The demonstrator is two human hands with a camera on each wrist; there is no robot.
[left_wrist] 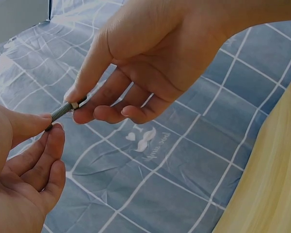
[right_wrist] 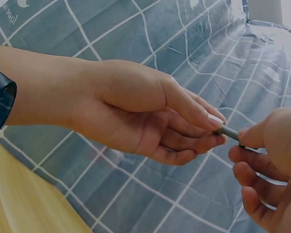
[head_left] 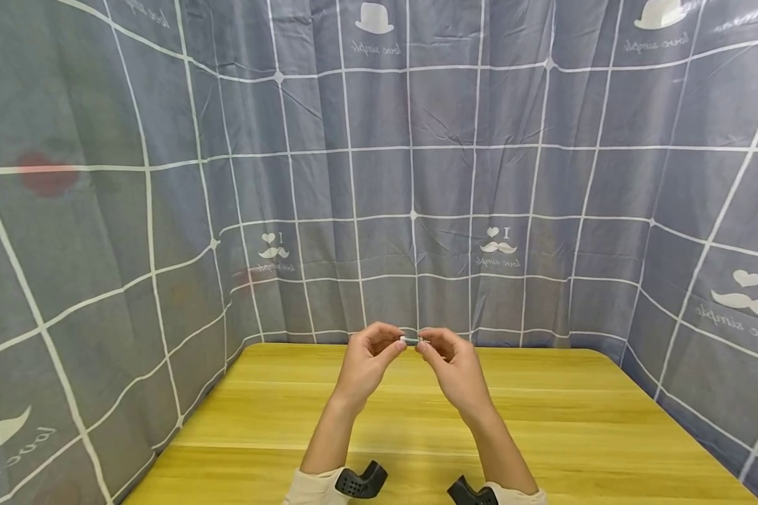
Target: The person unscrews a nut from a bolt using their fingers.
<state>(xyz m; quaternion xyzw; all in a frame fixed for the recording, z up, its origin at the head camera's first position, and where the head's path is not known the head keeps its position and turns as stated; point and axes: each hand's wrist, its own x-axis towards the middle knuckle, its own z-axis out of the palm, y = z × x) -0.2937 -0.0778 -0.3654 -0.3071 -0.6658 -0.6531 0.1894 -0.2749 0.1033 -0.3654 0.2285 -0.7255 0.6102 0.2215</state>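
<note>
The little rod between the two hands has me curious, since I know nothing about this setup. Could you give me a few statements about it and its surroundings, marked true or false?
1. The left hand and the right hand both hold the threaded rod. True.
2. The rod is smooth all along. False: ridges of thread show on it in the left wrist view.
3. The table has a yellowish, wood-grained top. True.
4. The rod lies flat on the table. False: it is pinched between the fingers of the two hands.
5. The curtain behind the table carries pale grid lines. True.
</note>
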